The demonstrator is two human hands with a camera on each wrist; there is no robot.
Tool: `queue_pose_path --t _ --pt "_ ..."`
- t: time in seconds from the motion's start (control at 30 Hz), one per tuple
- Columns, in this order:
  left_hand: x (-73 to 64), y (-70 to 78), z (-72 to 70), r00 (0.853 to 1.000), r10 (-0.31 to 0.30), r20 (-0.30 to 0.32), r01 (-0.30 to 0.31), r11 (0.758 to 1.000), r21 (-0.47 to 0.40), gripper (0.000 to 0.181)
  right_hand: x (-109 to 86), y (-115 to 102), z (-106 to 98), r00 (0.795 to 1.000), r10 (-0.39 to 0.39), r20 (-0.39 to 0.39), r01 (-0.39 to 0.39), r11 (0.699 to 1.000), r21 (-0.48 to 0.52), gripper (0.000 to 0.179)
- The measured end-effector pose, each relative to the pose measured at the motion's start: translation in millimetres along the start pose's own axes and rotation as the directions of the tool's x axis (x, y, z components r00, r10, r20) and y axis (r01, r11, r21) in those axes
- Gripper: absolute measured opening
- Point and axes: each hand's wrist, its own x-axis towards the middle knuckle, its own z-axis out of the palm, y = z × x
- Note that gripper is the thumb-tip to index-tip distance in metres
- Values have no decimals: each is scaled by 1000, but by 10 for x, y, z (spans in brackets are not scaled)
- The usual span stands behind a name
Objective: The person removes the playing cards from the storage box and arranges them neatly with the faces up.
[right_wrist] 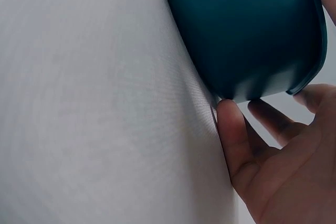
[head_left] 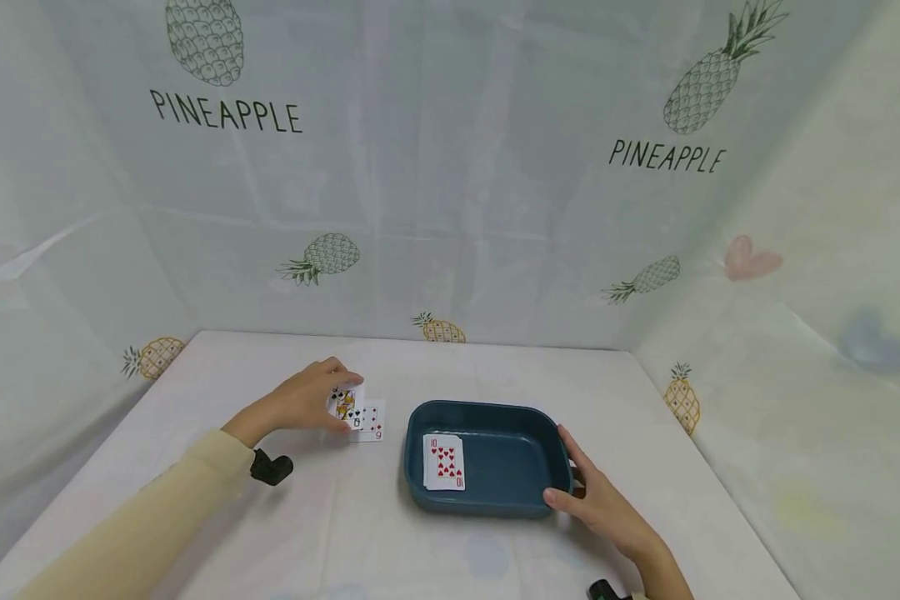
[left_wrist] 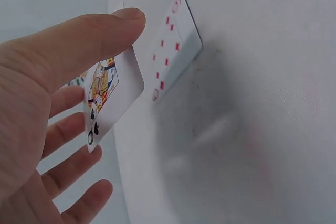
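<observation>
My left hand (head_left: 300, 404) pinches a queen playing card (left_wrist: 123, 85) with black suit marks, its thumb across the card's face. The queen tilts above the table in the left wrist view. Just beyond it lies a red diamonds card (left_wrist: 181, 51), face up on the white cloth and partly covered by the queen in the head view. A dark teal rectangular dish (head_left: 506, 467) stands right of the cards. Around its right end my right hand (head_left: 607, 508) holds on, thumb at the near corner and fingers along the end wall.
Inside the dish, at its left end, a small pile of cards shows the ten of hearts (head_left: 444, 462) on top. The table (head_left: 285, 533) has a white cover. Behind it hangs a pale curtain (head_left: 450, 167) with pineapple prints, and similar sheets flank both sides.
</observation>
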Motion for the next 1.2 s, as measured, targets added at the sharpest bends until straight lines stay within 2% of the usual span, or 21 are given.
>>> queue_pose_path --t 0.3,0.47,0.77,1.2 --pt "-44 -202 40 998 -12 66 11 1000 17 86 -13 16 31 1000 -15 11 15 1000 26 99" --pt "-60 -272 63 994 -44 104 44 999 5 84 -8 16 39 1000 -19 7 18 1000 23 99" --pt "-31 -296 92 983 -71 169 82 995 -57 82 -24 27 31 1000 -12 4 11 1000 17 99" --pt "20 -326 200 980 -69 189 85 993 -82 81 -16 13 -10 1000 -11 9 11 1000 13 100"
